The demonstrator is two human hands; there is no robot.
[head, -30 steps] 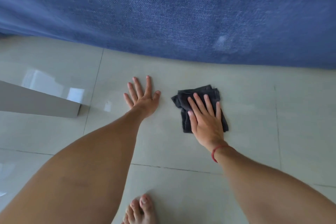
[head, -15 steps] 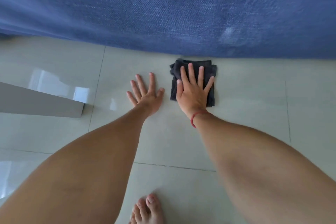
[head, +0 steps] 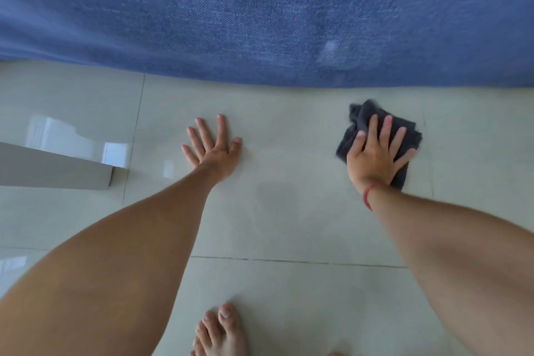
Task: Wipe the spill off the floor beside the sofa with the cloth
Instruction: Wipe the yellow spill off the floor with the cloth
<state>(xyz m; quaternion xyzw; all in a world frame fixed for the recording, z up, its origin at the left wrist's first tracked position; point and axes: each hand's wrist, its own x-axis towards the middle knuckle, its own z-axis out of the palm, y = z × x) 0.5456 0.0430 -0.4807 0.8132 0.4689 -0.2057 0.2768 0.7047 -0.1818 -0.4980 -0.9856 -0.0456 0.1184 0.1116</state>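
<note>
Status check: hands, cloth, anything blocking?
Left hand flat on pale tiled floor. Right hand pressing dark grey folded cloth, near blue fabric sofa. Nothing blocking.

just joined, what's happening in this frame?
A person is crouched over a tiled floor beside a blue sofa. The right hand presses a dark cloth flat on the tile, fingers spread. The left hand is planted bare on the floor as a brace. No spill is clearly visible.

- The cloth [head: 378, 139] is dark grey, folded and a bit crumpled, flat on the pale tiled floor [head: 289, 211] near the blue sofa [head: 260, 14].
- No spill is clearly visible.
</note>
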